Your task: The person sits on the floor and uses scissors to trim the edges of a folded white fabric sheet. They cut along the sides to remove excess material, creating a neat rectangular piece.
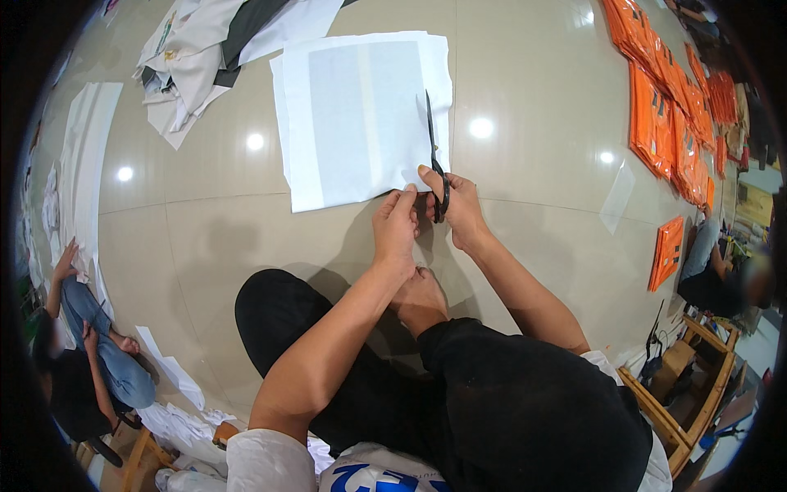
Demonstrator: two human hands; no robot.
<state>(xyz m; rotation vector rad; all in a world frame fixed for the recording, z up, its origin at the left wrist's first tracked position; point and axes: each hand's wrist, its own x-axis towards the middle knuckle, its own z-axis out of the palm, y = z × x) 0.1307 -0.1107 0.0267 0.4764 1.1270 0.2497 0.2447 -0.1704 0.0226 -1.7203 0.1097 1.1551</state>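
On the tiled floor in front of me lies a stack of white fabric sheets, with a greyish rectangle showing through the top layer. My right hand has its fingers in the handles of black scissors. The blades point away from me and lie over the right part of the stack. My left hand pinches the near edge of the white fabric, close beside the scissor handles. Whether the blades are parted is hard to make out.
Crumpled white and dark cloth lies at the far left. Several folded orange packs are piled at the right. One person sits at the left beside a long white strip, another at the right. A wooden frame stands at the lower right.
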